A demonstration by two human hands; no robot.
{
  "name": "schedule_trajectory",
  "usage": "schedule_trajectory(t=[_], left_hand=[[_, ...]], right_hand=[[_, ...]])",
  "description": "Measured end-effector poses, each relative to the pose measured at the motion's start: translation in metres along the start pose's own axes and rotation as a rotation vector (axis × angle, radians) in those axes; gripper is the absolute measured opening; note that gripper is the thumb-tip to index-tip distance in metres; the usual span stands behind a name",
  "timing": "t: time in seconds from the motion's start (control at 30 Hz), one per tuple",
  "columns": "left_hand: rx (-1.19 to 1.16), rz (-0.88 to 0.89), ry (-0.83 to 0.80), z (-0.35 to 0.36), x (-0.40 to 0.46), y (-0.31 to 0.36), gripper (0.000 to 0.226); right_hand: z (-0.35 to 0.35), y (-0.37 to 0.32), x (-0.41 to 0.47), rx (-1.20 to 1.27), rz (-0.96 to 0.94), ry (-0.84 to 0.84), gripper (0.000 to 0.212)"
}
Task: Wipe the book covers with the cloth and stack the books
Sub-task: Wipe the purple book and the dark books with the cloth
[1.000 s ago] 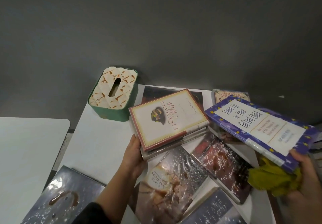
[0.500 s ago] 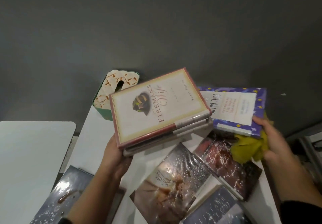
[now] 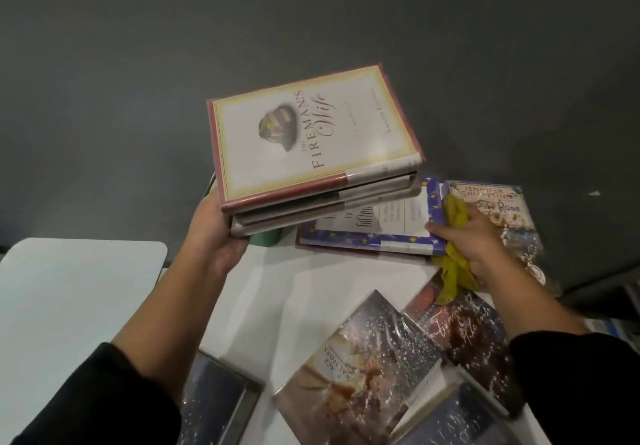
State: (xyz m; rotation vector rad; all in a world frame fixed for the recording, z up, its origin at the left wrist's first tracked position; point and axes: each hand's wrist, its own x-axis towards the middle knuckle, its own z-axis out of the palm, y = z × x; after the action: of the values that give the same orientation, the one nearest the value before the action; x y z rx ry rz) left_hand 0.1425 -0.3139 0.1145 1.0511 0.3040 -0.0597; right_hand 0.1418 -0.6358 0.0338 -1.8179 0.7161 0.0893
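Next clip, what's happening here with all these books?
A person is stacking books at a white table. The left hand holds a small stack of hardcovers, topped by the cream, red-edged "The Fireman's Wife" book, lifted above the table. The right hand, a crumpled yellow cloth in its grip, presses on the purple star-bordered book lying flat on another book. Several glossy dark-covered books lie loose nearer the person.

Glossy plastic-wrapped books [image 3: 363, 368], crumpled yellow cloth [image 3: 453, 273], smooth white table [image 3: 298, 281]

A dark grey wall [image 3: 173, 46] rises behind two white tables [image 3: 69, 306] standing side by side under dim light
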Motion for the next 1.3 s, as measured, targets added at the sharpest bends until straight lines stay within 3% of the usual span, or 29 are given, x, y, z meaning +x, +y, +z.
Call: schedule_trajectory(t=[0.1, 0.17, 0.23, 0.3, 0.37, 0.43, 0.5, 0.6, 0.77, 0.9, 1.0, 1.13, 1.3], left_hand=[[0.022, -0.023, -0.004, 0.006, 0.006, -0.005, 0.029], [0.037, -0.047, -0.01, 0.009, 0.011, -0.012, 0.026], [0.064, -0.073, -0.025, 0.013, 0.015, -0.02, 0.021], [0.103, -0.115, -0.046, 0.018, 0.02, -0.032, 0.019], [0.15, -0.148, -0.075, 0.024, 0.024, -0.045, 0.018], [0.19, -0.189, -0.114, 0.031, 0.029, -0.058, 0.019], [0.222, -0.249, -0.152, 0.034, 0.033, -0.068, 0.022], [0.297, -0.33, -0.178, 0.038, 0.042, -0.079, 0.028], [0.417, -0.413, -0.193, 0.041, 0.057, -0.089, 0.03], [0.459, -0.368, -0.164, 0.037, 0.06, -0.094, 0.028], [0.471, -0.286, -0.114, 0.04, 0.061, -0.096, 0.024], [0.504, -0.182, -0.07, 0.038, 0.057, -0.098, 0.03], [0.582, -0.072, -0.02, 0.023, 0.04, -0.107, 0.03]], right_hand=[[0.0, 0.0, -0.003, -0.282, -0.09, 0.089, 0.067], [-0.004, -0.008, -0.009, -0.298, -0.178, 0.2, 0.063], [-0.011, -0.018, -0.012, -0.16, -0.263, 0.239, 0.052], [-0.018, -0.028, -0.014, 0.141, -0.175, 0.127, 0.042], [-0.021, -0.032, -0.018, 0.408, 0.052, -0.071, 0.037], [-0.025, -0.03, -0.022, 0.488, 0.185, -0.209, 0.039], [-0.025, -0.021, -0.023, 0.502, 0.202, -0.277, 0.039], [-0.024, -0.005, -0.022, 0.491, 0.163, -0.216, 0.029], [-0.02, 0.01, -0.017, 0.38, 0.134, -0.107, 0.046], [-0.022, 0.009, -0.02, 0.303, 0.082, -0.082, 0.028], [-0.026, 0.012, -0.026, 0.192, -0.011, -0.143, 0.048], [-0.026, 0.017, -0.032, -0.269, -0.172, -0.234, 0.093], [-0.013, 0.021, -0.03, -0.52, -0.266, -0.127, 0.108]])
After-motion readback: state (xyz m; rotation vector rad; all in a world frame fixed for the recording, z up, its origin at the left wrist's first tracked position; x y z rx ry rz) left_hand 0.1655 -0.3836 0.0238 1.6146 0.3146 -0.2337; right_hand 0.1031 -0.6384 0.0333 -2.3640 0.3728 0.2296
